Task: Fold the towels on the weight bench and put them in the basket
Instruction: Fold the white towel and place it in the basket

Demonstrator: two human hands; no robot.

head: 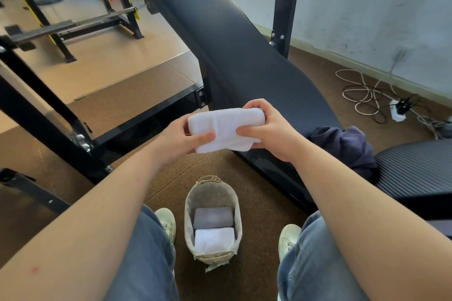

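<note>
A folded white towel [225, 128] hangs in the air between my hands, above the floor in front of the black weight bench [220, 39]. My left hand [182, 139] grips its left end, thumb on top. My right hand [269, 127] grips its right end, fingers curled over the far edge. Below, between my feet, stands a small woven basket [189, 205] with a folded grey towel [212, 217] and a folded white towel [214, 239] inside. A crumpled dark blue towel [347, 146] lies on the bench at the right.
Black bench frame bars [146, 117] run across the left. Barbell racks [73, 19] stand at the back left. A white cable coil and power strip [398, 110] lie on the floor by the right wall. My shoes flank the basket.
</note>
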